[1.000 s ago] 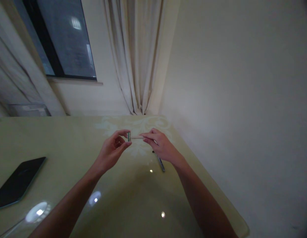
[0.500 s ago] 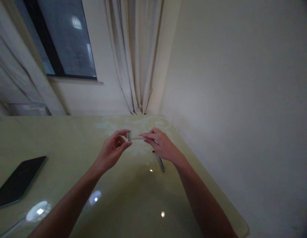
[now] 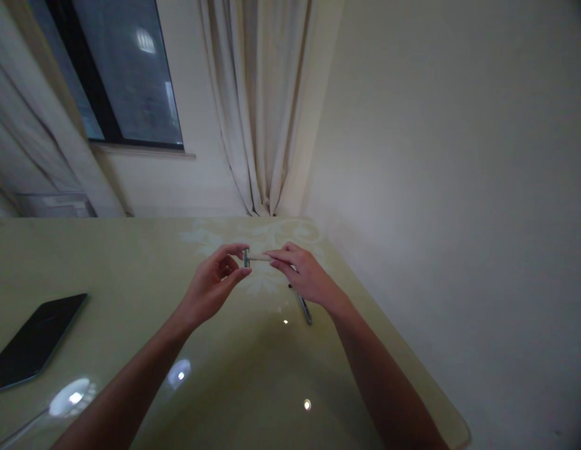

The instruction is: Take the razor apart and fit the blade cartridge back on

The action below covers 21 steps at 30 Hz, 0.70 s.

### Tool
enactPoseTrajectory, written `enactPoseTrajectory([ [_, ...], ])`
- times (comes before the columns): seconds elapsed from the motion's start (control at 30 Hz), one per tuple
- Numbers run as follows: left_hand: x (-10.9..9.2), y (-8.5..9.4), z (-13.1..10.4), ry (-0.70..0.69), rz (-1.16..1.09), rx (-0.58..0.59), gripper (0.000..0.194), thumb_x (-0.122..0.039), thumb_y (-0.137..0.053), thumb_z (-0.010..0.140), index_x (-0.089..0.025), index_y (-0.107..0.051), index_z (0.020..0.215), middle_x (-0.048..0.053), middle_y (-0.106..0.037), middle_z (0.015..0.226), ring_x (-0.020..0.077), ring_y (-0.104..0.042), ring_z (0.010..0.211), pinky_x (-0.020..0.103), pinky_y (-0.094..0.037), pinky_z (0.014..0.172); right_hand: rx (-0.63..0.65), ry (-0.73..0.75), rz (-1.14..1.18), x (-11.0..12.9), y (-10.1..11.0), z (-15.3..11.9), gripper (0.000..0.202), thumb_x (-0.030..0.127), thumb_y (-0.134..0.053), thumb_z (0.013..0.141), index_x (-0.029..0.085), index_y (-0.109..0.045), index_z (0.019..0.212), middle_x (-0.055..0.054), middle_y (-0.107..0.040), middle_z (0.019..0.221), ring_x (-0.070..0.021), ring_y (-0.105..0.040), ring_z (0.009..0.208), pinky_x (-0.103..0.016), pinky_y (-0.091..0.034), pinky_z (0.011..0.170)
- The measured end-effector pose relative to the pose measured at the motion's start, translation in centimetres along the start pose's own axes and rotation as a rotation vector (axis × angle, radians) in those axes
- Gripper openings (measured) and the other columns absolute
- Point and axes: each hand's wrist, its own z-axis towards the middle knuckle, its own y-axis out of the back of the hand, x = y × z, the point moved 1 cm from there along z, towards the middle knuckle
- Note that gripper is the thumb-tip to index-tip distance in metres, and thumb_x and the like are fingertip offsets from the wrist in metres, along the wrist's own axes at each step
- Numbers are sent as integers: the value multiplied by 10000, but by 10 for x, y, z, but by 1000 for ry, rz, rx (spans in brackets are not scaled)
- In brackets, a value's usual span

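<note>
Head view: pinching a small green block (image 3: 246, 258) between thumb and forefinger of the left hand (image 3: 210, 281), and pinching a thin pale stick (image 3: 259, 257) in the right hand (image 3: 305, 273), apparently meeting the block just right of the left fingertips. Could tip or slip from so narrow a hold under an off-centre push along the stick, perhaps dropping onto the hard, glossy tabletop (image 3: 117, 262) below both hands. Looks straight and smooth in the right hand, with a slim pen (image 3: 304, 309) beneath, and a flat, dark tablet (image 3: 37, 340) well left of the left hand.
</note>
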Motion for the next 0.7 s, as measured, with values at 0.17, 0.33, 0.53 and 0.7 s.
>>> enactPoseTrajectory([
  [0.17,1,-1,0,-3,14,5,396,-334,-788,869,-213,-699,1236,-24,-626,780,126,-586,649,229,-472,581,-48,-22,39,-1,-2,0,295,262,-630,1093,242,-796,1336,-41,-628,956,-180,-616,889,-314,-479,854],
  [0.33,1,-1,0,-4,36,10,408,-343,-782,876,-200,-690,1247,-15,-642,802,125,-582,653,230,-461,576,-58,-50,-11,1,-4,1,293,209,-657,1074,212,-803,1327,-37,-617,921,-179,-610,871,-311,-460,843],
  [0.53,1,0,0,-27,80,24,409,-338,-764,891,-196,-684,1266,-25,-630,755,133,-578,643,231,-457,574,-36,-46,12,3,-4,1,295,228,-650,1083,227,-795,1340,-32,-624,921,-168,-609,854,-300,-460,829],
  [0.7,2,0,0,-34,76,16,395,-340,-769,883,-194,-691,1242,-11,-651,807,131,-587,650,237,-477,578,-66,-51,-6,5,-3,1,294,219,-648,1081,201,-797,1334,-40,-621,938,-171,-610,866,-301,-458,830],
])
